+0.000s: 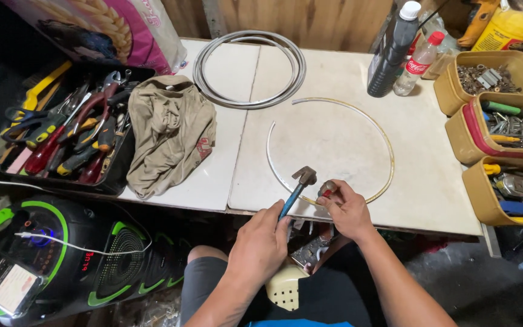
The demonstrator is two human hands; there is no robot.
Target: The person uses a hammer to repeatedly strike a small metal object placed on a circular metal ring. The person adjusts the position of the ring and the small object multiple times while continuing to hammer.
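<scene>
My left hand (260, 242) grips the blue handle of a small hammer (298, 183), whose head hovers over the table's front edge. My right hand (346, 209) pinches a small metal piece (326, 189) against a thin open metal ring (388, 154) lying on the white table (328, 72). The hammer head is just left of that piece. The ring has a gap at its upper left.
A coiled grey hoop (249, 100) and a crumpled beige cloth (171, 130) lie at the left. A black tray of pliers and screwdrivers (74, 139) sits far left. Two bottles (401, 54) and tan bins of hardware (503, 130) stand at right. A green-trimmed speaker (62, 254) sits below.
</scene>
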